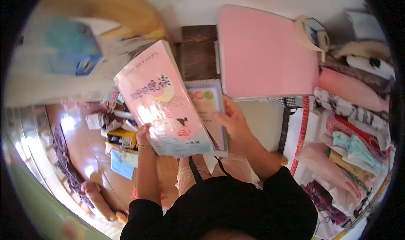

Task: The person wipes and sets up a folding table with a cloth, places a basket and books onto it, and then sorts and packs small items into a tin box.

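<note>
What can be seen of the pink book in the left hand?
The pink book looks like a glossy paperback, its cover fading to pale blue-green at the bottom, with printed characters, a yellow disc and glare. It looks closed, is held tilted by the left hand, and partly hides a spiral-bound booklet.

1. A home, seemingly a household room
2. Folded and crumpled clothes point(353, 89) pile up along the right side
3. What looks like a brown plush toy point(95, 194) lies on the shiny floor point(80, 149)
</note>
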Motion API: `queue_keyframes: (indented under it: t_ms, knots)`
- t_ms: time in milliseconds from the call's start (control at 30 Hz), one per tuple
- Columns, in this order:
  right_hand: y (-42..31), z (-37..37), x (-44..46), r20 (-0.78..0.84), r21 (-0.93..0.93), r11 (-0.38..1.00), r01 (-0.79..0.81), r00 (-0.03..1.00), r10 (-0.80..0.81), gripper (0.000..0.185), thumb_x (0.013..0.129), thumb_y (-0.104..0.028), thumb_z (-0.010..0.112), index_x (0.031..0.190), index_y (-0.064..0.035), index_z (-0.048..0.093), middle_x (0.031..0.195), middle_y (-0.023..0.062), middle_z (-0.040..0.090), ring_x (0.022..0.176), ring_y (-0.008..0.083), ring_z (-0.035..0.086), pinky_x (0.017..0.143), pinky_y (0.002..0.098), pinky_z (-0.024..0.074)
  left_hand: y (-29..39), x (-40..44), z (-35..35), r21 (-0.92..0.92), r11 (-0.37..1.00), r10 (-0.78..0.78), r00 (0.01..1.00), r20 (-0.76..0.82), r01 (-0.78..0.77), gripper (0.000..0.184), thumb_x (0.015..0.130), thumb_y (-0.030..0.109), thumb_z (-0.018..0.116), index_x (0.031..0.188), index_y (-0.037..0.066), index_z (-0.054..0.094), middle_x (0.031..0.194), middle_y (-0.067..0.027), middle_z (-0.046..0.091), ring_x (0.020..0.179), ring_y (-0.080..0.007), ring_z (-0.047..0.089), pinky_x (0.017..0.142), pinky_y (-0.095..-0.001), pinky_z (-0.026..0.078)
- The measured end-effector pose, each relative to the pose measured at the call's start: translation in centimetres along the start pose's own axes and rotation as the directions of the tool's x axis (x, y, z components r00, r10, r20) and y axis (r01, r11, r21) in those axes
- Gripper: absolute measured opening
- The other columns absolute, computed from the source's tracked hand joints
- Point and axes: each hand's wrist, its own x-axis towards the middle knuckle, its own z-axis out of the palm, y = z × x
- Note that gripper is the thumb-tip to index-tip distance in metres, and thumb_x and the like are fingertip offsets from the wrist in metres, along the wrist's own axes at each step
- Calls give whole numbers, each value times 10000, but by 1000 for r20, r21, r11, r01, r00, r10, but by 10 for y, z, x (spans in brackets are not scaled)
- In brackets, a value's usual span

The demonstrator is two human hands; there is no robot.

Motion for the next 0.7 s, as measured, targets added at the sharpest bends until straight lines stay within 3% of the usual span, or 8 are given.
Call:
queue_keyframes:
  t_ms: [67,133,200,300,433,533,667,700]
  knots:
    - [-16,-51,-7,-140,161,981,104,987,-81,347,830,-46,508,1170,-15,445,1058,63,547,969,123,517,845,269,415,-9,15,1,11,1000,20,1000,-19,-20,408,687,158,659,1014,-55,541,999,-180,587,904,-297,591,837,-440,475]
    - [-30,-107,-14,-250,251,946,205,958,-141,338,836,-35,499,1169,-14,449,1068,64,548,974,132,521,845,281,426,-22,29,71,-64,998,-2,994,108,9,566,711,182,641,1172,-65,422,1108,-202,536,986,-316,557,858,-444,461]
    - [-49,-159,-22,-325,321,915,244,936,-135,349,846,-36,474,1192,-16,434,1100,83,542,989,161,534,849,307,444,-40,39,101,-22,1000,-18,998,59,20,677,732,199,626,1263,-63,297,1185,-214,481,1068,-332,506,891,-450,435]
    - [-65,-230,-35,-408,381,859,342,896,-176,325,864,-59,456,1184,-5,440,1093,108,552,968,181,555,844,321,456,-71,56,114,-28,996,-78,992,102,81,657,738,194,624,1261,-52,311,1198,-205,471,1089,-336,483,927,-451,403]
    - [-85,-325,-72,-449,401,797,452,855,-259,360,866,-126,485,1196,3,426,1084,123,560,947,204,575,833,337,475,-117,90,179,32,983,-185,974,130,182,665,716,159,641,1262,-39,317,1196,-196,475,1089,-327,481,935,-434,401]
    - [-86,-360,-88,-300,580,699,418,907,-294,351,886,-196,464,1195,-29,445,1094,95,569,955,193,573,820,340,480,-151,120,225,135,968,-230,965,129,213,644,714,98,629,1260,-41,318,1190,-184,483,1084,-315,491,920,-412,421]
    - [-61,-382,-57,-406,514,750,416,889,-214,382,877,-178,486,1217,-18,419,1107,97,550,998,190,547,859,331,453,-200,168,249,230,908,-376,924,72,351,578,727,40,607,1238,-30,344,1149,-172,509,1025,-295,531,859,-384,468]
    - [-72,-366,-48,-496,373,837,401,848,-186,374,879,-190,485,1209,-25,429,1102,86,546,1000,186,537,853,317,441,-214,180,254,255,887,-404,914,23,386,559,730,29,603,1228,-26,355,1132,-169,519,1000,-287,546,837,-375,484]
